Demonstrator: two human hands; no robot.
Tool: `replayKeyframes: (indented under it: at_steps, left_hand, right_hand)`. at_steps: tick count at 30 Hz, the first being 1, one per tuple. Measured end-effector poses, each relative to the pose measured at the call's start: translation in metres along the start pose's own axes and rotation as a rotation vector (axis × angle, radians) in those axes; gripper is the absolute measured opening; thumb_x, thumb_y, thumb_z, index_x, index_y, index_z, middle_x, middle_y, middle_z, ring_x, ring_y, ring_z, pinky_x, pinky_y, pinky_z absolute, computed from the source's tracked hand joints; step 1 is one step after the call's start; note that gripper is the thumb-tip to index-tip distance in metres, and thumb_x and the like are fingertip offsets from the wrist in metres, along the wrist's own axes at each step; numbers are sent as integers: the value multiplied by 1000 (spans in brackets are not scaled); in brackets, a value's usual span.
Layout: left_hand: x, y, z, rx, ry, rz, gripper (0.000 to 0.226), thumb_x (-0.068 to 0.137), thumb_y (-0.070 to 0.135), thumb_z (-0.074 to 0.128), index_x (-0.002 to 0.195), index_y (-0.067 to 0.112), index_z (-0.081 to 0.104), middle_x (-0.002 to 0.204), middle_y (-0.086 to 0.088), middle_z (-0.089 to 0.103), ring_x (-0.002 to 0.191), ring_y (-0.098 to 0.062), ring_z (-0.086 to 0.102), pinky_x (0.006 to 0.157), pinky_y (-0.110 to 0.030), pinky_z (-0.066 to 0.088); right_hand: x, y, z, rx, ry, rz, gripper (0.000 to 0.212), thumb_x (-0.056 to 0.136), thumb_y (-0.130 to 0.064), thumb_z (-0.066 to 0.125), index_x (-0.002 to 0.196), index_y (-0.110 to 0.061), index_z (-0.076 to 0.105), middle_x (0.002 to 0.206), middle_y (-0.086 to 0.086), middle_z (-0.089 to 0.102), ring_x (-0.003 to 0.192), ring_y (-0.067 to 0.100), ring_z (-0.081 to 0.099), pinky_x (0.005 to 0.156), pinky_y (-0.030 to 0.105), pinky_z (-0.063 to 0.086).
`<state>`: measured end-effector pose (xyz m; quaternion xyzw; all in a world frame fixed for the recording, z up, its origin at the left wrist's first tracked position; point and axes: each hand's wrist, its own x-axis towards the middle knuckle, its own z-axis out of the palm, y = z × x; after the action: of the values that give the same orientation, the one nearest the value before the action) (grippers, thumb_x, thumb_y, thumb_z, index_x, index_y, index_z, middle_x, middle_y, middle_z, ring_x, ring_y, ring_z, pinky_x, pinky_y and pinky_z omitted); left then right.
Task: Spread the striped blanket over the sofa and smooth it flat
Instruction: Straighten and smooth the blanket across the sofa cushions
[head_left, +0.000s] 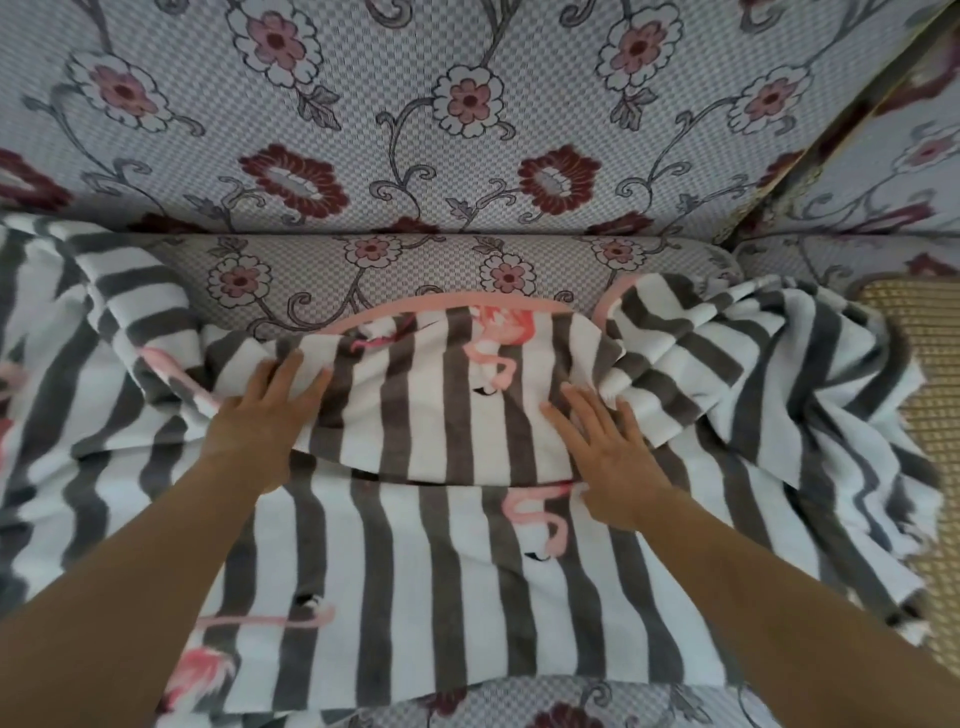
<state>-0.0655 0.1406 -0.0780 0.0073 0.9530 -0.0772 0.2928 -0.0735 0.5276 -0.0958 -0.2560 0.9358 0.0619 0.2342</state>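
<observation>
A blanket (447, 561) in grey and white stripes, with pink flamingo figures and a pink edge band, lies on a sofa (467, 104) covered in pale grey checked fabric printed with pink and dark red flowers on grey scrolling vines, beside a tan woven mat (930, 364).

The striped blanket (415, 545) runs off the frame at nine o'clock — its far edge unseen. Its folded-over flap (447, 400) hides the cloth beneath.
</observation>
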Motion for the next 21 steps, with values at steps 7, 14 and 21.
replayKeyframes:
  at_steps: [7, 14, 21]
  left_hand:
    - [-6, -16, -12, 159, 90, -73, 61, 86, 17, 47, 144, 32, 32, 127, 1, 57, 115, -22, 55, 91, -32, 44]
    - [-18, -33, -52, -47, 270, -172, 37, 83, 7, 53, 118, 15, 64, 101, -22, 67, 94, -41, 61, 84, -43, 49]
    - [-45, -27, -119, 72, 150, -246, 33, 84, 7, 51, 115, 11, 63, 109, -19, 65, 106, -36, 58, 87, -36, 44]
  right_hand:
    - [-1, 25, 14, 24, 264, 157, 61, 69, 1, 47, 129, -11, 45, 125, 17, 58, 119, 35, 55, 112, 53, 24]
    - [-12, 53, -52, 384, 196, 216, 17, 95, -19, 45, 110, -15, 53, 91, 17, 67, 86, 39, 63, 73, 45, 51]
    - [-58, 70, -167, 654, -674, 251, 37, 72, -49, 74, 93, -20, 71, 109, -5, 66, 106, 19, 59, 97, 33, 44]
